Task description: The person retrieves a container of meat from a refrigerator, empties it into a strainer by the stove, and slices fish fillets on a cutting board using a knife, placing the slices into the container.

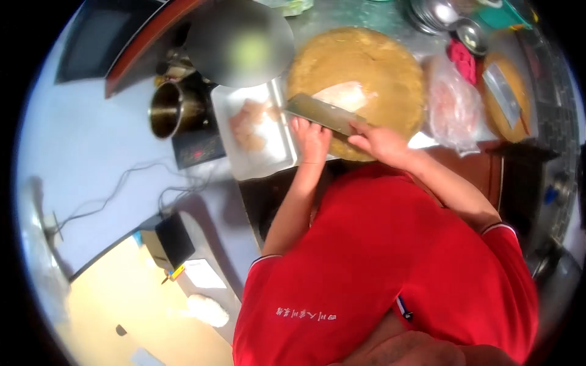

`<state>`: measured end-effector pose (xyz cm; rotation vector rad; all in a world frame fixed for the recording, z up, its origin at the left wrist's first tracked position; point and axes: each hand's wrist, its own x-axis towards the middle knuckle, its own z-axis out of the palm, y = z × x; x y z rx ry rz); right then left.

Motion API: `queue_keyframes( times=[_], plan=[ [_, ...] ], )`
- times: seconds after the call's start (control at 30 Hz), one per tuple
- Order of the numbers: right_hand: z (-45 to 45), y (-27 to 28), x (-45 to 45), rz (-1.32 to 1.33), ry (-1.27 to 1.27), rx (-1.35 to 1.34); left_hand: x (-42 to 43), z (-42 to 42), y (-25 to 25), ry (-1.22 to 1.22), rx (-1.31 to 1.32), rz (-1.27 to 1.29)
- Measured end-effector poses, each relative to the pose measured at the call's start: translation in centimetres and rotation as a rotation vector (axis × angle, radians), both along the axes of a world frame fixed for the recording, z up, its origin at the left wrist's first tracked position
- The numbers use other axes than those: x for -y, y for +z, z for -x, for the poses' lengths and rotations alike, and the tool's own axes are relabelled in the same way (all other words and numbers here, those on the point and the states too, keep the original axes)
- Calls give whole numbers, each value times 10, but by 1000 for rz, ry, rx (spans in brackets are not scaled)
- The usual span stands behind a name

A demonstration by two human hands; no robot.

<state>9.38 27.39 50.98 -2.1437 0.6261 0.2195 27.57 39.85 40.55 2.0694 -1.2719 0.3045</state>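
A wide cleaver point(323, 114) lies slanted over the near left part of a round wooden board point(390, 67). My right hand point(379, 143) is closed round its handle end. Just beyond the blade, a pale piece of meat point(345, 95) rests on the board. My left hand point(312, 139) is at the board's left edge, just below the blade, its fingertips close to the metal; whether it holds anything is hidden. Left of that hand, a white tray point(274, 160) contains pale pink meat pieces point(250, 125).
A plastic bag of meat point(455, 107) and a second board point(510, 122) with a knife point(502, 91) are at the right. A round metal lid or pan point(213, 43) is beyond the tray. A metal pot point(166, 111) stands at the left, near metal bowls point(433, 12) farther back.
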Motion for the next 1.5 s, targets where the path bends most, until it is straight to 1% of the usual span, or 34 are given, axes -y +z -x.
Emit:
queue_keyframes(
  times=[0.03, 0.07, 0.13, 0.2, 0.33, 0.43, 0.5, 0.53, 0.63, 0.73, 0.83, 0.93, 1.03, 1.2, 1.23, 1.33, 1.43, 1.5],
  plan=[
    [2, 15, -3, 1, -4, -18, 0, 1, 1, 28, -29, 23],
    [4, 22, -6, -1, -10, -43, -1, -1, 1, 0, -78, 13],
    [8, 14, -8, -24, -12, 38, -1, -1, 1, -57, -192, -3],
    [4, 6, -4, -58, -31, 121, -4, -2, 4, -84, -169, 11],
    [-8, 5, 0, -30, -3, 108, -2, -5, 6, -89, -85, 14],
    [-5, 16, -2, 10, 21, 47, -4, 10, 24, 93, -96, 19],
    [4, 23, -8, 24, 18, 25, -7, 10, 18, 78, -111, -14],
    [5, 23, -9, -12, 20, 17, -11, 11, 14, 71, -122, -35],
    [-5, 12, -5, -62, 17, 93, -12, 4, 5, -25, -146, -24],
    [-14, 5, -3, -70, 8, 105, -12, 9, 15, 36, -120, -65],
    [-10, 3, -4, 17, 24, 123, -15, 19, 34, 126, -83, -72],
    [-5, 15, -10, 24, 34, 81, -18, 14, 24, 68, -171, -31],
    [1, 24, -14, 37, 41, 87, -19, 3, 18, -19, -124, 1],
    [-13, 4, -7, -24, 40, 120, -15, -3, 17, -30, -139, 66],
    [-16, 4, -6, -34, 41, 138, -14, -4, 14, -46, -141, 80],
    [-15, 18, -9, -2, 50, 56, -16, -1, 11, -2, -181, 58],
    [-4, 21, -15, 0, 72, 89, -18, -3, 8, -50, -137, 79],
    [-11, 13, -10, -70, 57, 72, -19, -4, 8, -21, -155, 54]
  ],
)
